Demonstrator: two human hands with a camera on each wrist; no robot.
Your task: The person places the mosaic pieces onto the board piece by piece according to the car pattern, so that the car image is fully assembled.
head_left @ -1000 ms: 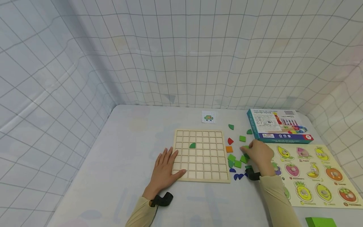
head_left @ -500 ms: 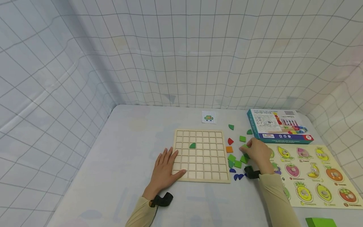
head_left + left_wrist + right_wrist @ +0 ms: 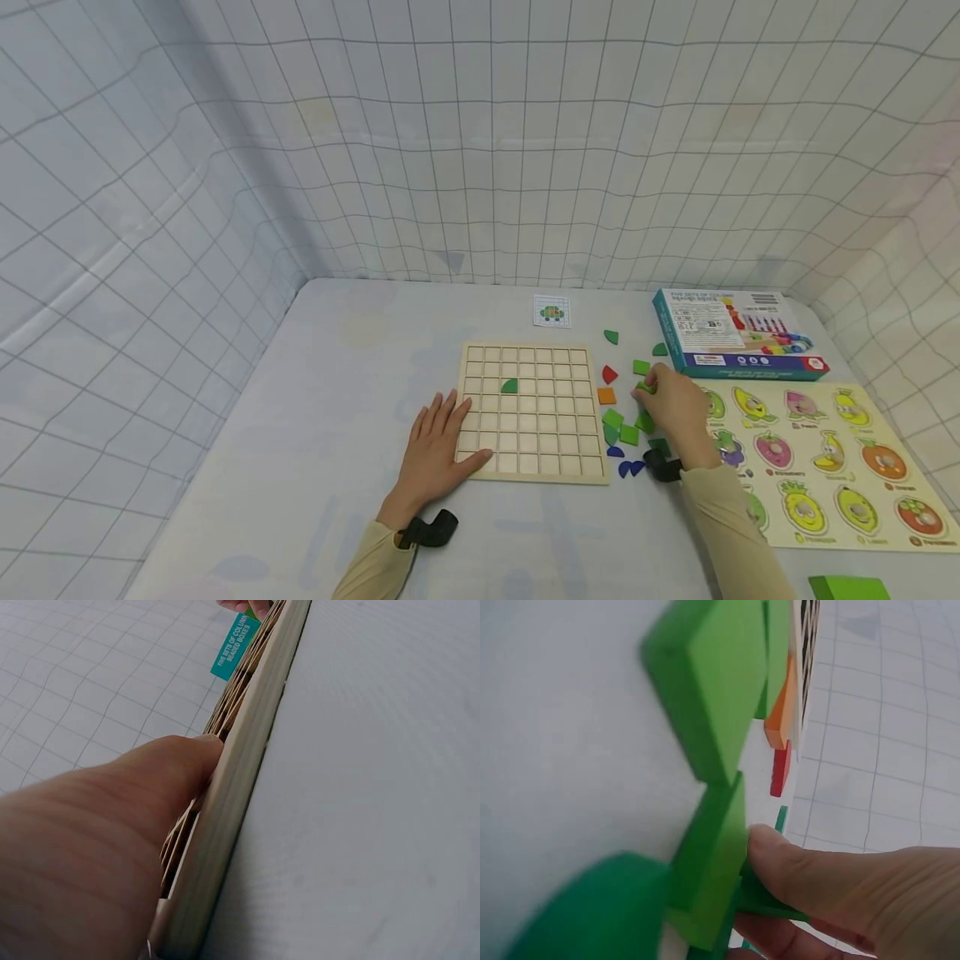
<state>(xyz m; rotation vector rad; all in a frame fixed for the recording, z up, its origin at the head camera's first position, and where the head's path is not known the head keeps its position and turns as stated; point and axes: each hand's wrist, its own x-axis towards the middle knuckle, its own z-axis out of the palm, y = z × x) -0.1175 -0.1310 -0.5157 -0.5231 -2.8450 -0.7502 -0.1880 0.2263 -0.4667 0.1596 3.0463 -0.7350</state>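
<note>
- Left hand (image 3: 435,446) is laid flat on the near-left corner of the grid board (image 3: 532,408), fingers straight and spread, nothing gripped; in the left wrist view the fingers are seen over the board's edge (image 3: 240,795).
- Right hand (image 3: 675,408) is set down among the loose pieces just right of the board; a green piece (image 3: 769,896) is pinched between thumb and fingers in the right wrist view.
- Step judged: pick-up of a green piece from the pile (image 3: 622,425), with the board steadied.
- Only one cell is filled: a green quarter-round (image 3: 509,385) in the board's upper-left part.
- Next move is judged to need a lift clear of the neighbouring pieces, a carry left over the board and the piece squared to a cell.
- Farther off: orange square (image 3: 607,396), red piece (image 3: 609,373), pattern card (image 3: 552,310), teal box (image 3: 738,333). Fruit puzzle (image 3: 840,467) lies at right.
- Hidden or unclear: the pinched piece's shape is mostly covered by fingers; part of the pile is masked by the hand; the card's pattern is too small to read; a green block (image 3: 847,587) is cut off at the bottom edge.
</note>
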